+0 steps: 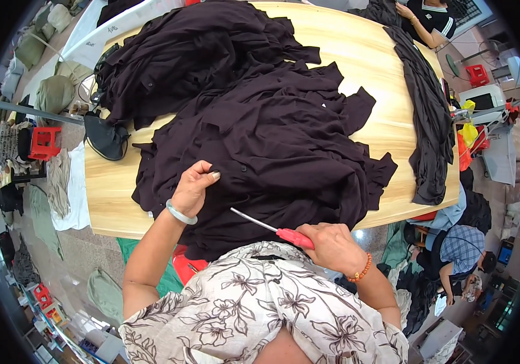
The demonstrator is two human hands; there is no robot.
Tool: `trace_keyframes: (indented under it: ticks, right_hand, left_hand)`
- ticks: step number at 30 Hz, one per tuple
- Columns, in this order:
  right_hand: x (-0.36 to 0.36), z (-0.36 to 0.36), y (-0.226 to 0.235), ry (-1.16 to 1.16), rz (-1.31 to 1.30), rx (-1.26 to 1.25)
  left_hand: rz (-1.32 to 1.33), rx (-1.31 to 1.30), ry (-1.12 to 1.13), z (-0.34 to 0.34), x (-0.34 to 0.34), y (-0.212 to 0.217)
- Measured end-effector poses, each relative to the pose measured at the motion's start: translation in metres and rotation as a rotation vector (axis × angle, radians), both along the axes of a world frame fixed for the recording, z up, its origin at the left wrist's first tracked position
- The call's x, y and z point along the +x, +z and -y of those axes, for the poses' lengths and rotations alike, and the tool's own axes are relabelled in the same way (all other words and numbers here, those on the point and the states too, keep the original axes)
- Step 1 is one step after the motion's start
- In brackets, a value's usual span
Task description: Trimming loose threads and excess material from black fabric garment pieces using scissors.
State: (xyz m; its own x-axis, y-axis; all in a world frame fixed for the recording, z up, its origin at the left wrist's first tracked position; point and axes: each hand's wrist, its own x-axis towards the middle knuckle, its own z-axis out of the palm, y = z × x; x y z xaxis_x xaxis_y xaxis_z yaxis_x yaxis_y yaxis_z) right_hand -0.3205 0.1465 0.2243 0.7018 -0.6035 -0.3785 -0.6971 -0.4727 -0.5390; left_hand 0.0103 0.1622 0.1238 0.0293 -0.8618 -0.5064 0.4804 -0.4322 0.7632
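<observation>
A dark purple-black garment (284, 151) with buttons lies crumpled across the near part of the table and hangs over its front edge. Above its left part is my left hand (193, 187), thumb and fingers pinched together against the cloth; what lies between the fingertips is hidden. A small round button (243, 170) shows just right of them. My right hand (335, 246) is wrapped round the red handle of a screwdriver-like tool (295, 238). Its thin metal shaft points up and left over the garment, with the tip short of my left hand.
More dark garments (193, 60) are heaped at the far left of the wooden table (114, 206). A black face mask (106, 136) lies at its left edge. A long dark cloth (423, 121) runs down the right side. Two people (432, 24) work nearby; red stools (45, 143) stand around.
</observation>
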Motion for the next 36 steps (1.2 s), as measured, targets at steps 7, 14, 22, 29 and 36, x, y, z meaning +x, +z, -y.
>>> trace_keyframes:
  ticks: [7, 14, 22, 29, 36]
  right_hand:
    - [-0.008, 0.003, -0.027, -0.078, 0.172, -0.077]
    - [-0.008, -0.008, -0.034, -0.107, 0.186, -0.076]
    - [-0.007, -0.004, -0.036, -0.101, 0.128, 0.034]
    - [0.002, 0.001, -0.036, -0.109, 0.137, 0.060]
    - [0.006, 0.004, -0.039, -0.094, 0.111, 0.110]
  left_hand:
    - [1.247, -0.543, -0.383, 0.024, -0.005, 0.035]
    - [1.716, -1.020, -0.551, 0.089, 0.018, 0.002]
    - [1.577, -0.856, -0.510, 0.106, 0.004, 0.000]
    - [1.436, -0.781, -0.528, 0.120, 0.032, -0.011]
    - [0.961, -0.890, -0.098, 0.110, 0.004, 0.057]
